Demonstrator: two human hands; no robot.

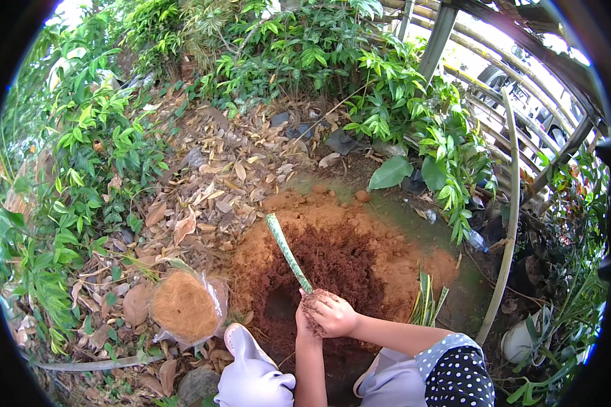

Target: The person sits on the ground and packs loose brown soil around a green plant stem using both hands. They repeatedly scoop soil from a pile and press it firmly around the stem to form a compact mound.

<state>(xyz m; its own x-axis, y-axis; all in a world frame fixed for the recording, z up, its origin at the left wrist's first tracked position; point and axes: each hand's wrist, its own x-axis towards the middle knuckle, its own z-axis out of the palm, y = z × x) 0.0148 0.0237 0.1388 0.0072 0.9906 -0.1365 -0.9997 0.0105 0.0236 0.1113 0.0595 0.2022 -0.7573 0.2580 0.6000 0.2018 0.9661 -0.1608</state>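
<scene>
Both my hands are together low in the middle of the view, closed around the lower end of a mottled green plant leaf or stalk (287, 252), which points up and to the left. Dark, crumbly soil clings to my right hand (332, 313), which lies over the base. My left hand (303, 318) is pressed beside it, partly hidden. Below and beyond the hands is dark reddish-brown soil (341, 254) with a shadowed hollow at its left, ringed by lighter orange earth (249, 254). A yellow-edged, striped leafy plant (425, 300) stands right of my hands.
A clear plastic bag of tan fibre (186, 308) lies left of my shoe. Dry leaves (209, 188) cover the ground beyond. A bent wooden pole (511, 213) stands at the right near a bamboo fence (504, 56), with a plastic bottle (477, 240) and a white pot (518, 343) nearby.
</scene>
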